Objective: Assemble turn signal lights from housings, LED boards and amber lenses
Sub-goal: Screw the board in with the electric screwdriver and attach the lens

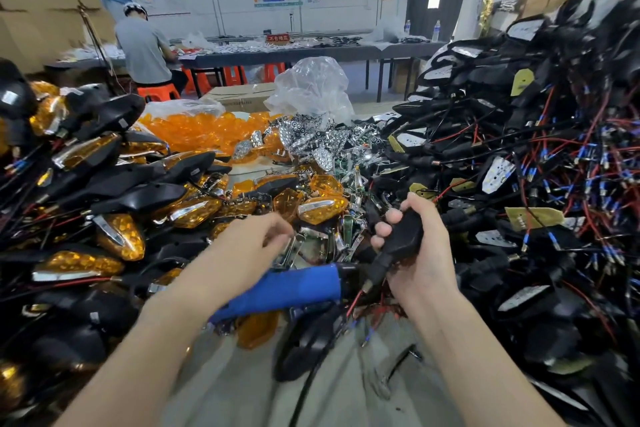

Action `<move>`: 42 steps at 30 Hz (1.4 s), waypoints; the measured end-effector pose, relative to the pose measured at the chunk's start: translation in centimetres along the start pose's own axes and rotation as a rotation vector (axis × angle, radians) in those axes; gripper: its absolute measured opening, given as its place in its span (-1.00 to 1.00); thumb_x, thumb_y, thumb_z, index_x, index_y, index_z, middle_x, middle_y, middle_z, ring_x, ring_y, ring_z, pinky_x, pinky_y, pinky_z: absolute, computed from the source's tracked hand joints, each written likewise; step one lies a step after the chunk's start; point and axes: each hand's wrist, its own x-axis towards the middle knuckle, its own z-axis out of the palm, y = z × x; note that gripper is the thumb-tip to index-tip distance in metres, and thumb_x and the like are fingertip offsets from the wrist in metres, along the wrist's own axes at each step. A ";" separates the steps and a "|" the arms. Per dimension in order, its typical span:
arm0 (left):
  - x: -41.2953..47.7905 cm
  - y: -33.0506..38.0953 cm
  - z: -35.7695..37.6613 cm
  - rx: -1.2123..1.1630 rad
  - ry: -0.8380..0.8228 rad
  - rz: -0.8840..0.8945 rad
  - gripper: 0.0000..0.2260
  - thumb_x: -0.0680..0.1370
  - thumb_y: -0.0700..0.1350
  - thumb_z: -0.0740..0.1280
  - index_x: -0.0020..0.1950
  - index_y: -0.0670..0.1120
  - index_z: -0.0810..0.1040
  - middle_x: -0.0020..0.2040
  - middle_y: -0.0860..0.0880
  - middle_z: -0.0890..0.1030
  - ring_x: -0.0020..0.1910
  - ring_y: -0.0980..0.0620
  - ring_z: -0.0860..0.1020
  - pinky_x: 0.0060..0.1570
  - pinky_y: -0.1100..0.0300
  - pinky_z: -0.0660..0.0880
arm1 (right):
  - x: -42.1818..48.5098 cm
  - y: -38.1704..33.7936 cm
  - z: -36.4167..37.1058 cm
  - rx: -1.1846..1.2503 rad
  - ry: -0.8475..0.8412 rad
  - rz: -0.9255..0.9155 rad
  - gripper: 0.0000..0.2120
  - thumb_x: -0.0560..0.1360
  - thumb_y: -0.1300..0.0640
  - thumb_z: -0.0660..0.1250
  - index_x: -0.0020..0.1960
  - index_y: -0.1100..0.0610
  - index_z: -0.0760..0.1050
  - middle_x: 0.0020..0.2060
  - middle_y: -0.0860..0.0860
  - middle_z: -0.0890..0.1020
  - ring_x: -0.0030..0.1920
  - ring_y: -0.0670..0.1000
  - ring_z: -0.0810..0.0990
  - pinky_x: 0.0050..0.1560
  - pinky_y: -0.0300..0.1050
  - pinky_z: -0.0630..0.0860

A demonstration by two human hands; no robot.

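My right hand [420, 253] grips a black housing [403, 236] with its stalk and wires hanging down toward my lap. My left hand [249, 243] reaches into the centre of the bench and its fingertips pinch a chrome reflector piece [292, 248] among loose chrome parts. A pile of silver LED reflector boards [311, 142] lies further back. Loose amber lenses [201, 130] fill a heap behind on the left. Finished lights with amber lenses [117, 236] are stacked at the left.
A blue-handled tool [287, 288] lies across the bench front under my left wrist. A tall heap of black housings with red and blue wires [540, 184] fills the right. A clear plastic bag [311, 87] stands behind. Another person [145, 48] works at a far table.
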 end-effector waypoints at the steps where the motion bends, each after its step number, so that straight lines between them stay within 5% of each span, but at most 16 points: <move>1: 0.5 -0.7 0.0 0.081 -0.068 -0.009 -0.86 0.65 -0.03 0.26 0.14 0.18 0.53 -0.04 0.26 0.55 -0.12 0.34 0.49 -0.21 0.46 0.36 | 0.0 0.0 -0.2 0.005 -0.016 0.005 -0.77 0.56 0.05 0.36 -0.26 0.03 0.45 -0.40 -0.04 0.47 -0.47 -0.02 0.42 -0.49 -0.20 0.43; 9: 3.9 1.0 0.1 0.446 -0.428 0.138 -0.86 0.59 0.04 0.32 0.13 0.20 0.60 -0.04 0.18 0.59 -0.06 0.13 0.56 -0.03 0.13 0.57 | 0.2 0.3 -0.6 -0.089 -0.069 0.022 -0.75 0.49 0.08 0.34 -0.36 0.01 0.46 -0.43 -0.03 0.45 -0.48 -0.03 0.39 -0.51 -0.17 0.40; 18: 4.5 1.4 -0.1 0.862 -0.409 0.580 -0.85 0.62 -0.03 0.26 0.15 0.10 0.55 -0.04 0.13 0.38 0.02 0.05 0.52 -0.08 0.10 0.52 | 0.4 0.4 -0.4 -0.069 -0.065 0.045 -0.73 0.49 0.07 0.35 -0.38 0.01 0.49 -0.41 -0.03 0.46 -0.48 -0.02 0.40 -0.49 -0.16 0.43; 22: 4.7 0.4 -0.2 0.782 -0.440 0.474 -0.88 0.62 0.07 0.24 0.12 0.14 0.52 0.08 0.15 0.45 0.06 0.11 0.50 -0.04 0.16 0.52 | 0.4 0.3 -0.2 -0.056 -0.053 0.059 -0.67 0.53 0.09 0.33 -0.42 0.01 0.51 -0.42 -0.02 0.46 -0.48 -0.02 0.40 -0.50 -0.16 0.43; 32: 3.4 -1.3 0.5 0.325 -0.238 0.295 -0.97 0.63 0.06 0.25 0.01 0.21 0.43 -0.05 0.24 0.46 -0.11 0.26 0.48 -0.13 0.34 0.47 | 0.2 0.3 -0.1 -0.072 -0.063 0.061 -0.67 0.53 0.09 0.31 -0.41 0.00 0.50 -0.41 -0.02 0.47 -0.48 -0.03 0.41 -0.49 -0.16 0.44; 35: 3.3 -1.9 -0.2 0.382 -0.253 0.201 -0.89 0.62 -0.02 0.28 0.02 0.22 0.42 -0.08 0.22 0.52 -0.14 0.25 0.51 -0.13 0.31 0.53 | 0.2 0.3 -0.1 -0.079 -0.058 0.068 -0.66 0.53 0.09 0.32 -0.42 0.00 0.51 -0.41 -0.03 0.47 -0.48 -0.02 0.42 -0.48 -0.16 0.44; 40: 3.5 -2.9 -1.4 0.723 -0.189 0.084 -0.81 0.62 -0.07 0.24 0.19 0.18 0.46 0.18 0.12 0.43 0.12 0.10 0.44 0.00 0.18 0.53 | 0.2 0.3 -0.1 -0.073 -0.044 0.067 -0.65 0.55 0.08 0.32 -0.42 0.00 0.51 -0.41 -0.02 0.48 -0.48 -0.01 0.42 -0.49 -0.16 0.44; 42: 3.6 -2.7 -1.4 0.667 -0.176 0.122 -0.82 0.63 -0.06 0.24 0.17 0.20 0.48 0.17 0.13 0.42 0.10 0.14 0.44 0.01 0.20 0.54 | 0.2 0.3 -0.1 -0.076 -0.044 0.066 -0.65 0.55 0.09 0.32 -0.41 0.00 0.51 -0.41 -0.02 0.48 -0.49 -0.01 0.42 -0.49 -0.16 0.44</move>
